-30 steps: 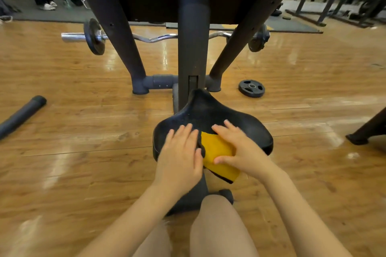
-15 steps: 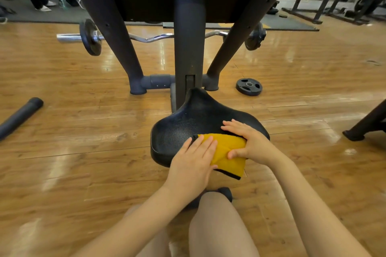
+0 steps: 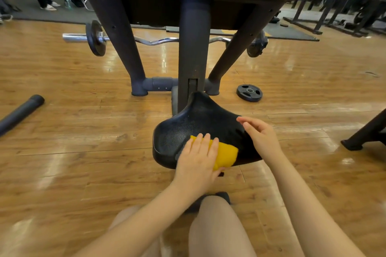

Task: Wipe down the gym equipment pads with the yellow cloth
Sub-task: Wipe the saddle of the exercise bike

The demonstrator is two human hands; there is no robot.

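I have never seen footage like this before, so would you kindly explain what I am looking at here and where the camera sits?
There is no robot here. The camera is worn on a person's head and looks forward and down, so the two bare arms entering from the bottom are that person's own. In front of them is a black padded seat of a gym bench, standing on a wooden floor. The left hand lies flat on a yellow cloth, pressing it onto the seat. The right hand is open over the seat's right side and holds nothing. Behind the bench frame lie a curl bar and a loose weight plate.
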